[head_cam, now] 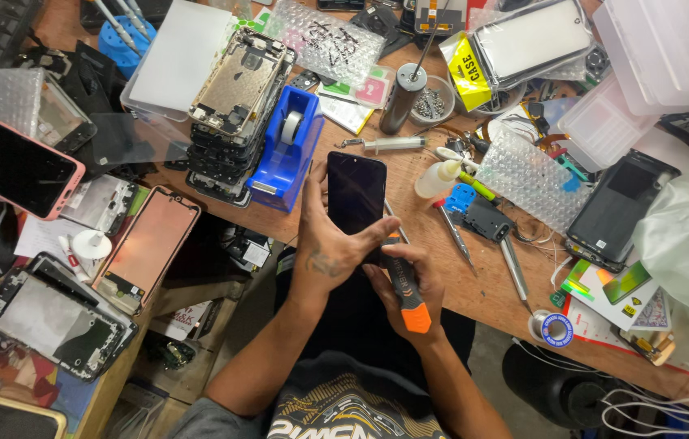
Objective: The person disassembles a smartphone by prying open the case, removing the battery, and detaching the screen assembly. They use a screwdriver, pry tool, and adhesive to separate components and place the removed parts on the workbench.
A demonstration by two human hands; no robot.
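Observation:
My left hand [330, 248] grips a black smartphone [356, 193] by its lower part, screen up, held over the front edge of the wooden workbench [474, 284]. My right hand [411, 286] is closed around a screwdriver with a black and orange handle [406, 291], its tip pointing up toward the phone's lower right edge. The tip itself is hidden behind my left thumb and the phone.
A blue tape dispenser [286, 150] and a stack of opened phone bodies [234, 106] sit to the left. Loose screens, a pink-cased phone [15, 165], bubble wrap, a syringe [385, 144], tweezers, a small glue bottle [438, 179], a solder spool [554, 329] and plastic boxes crowd the bench.

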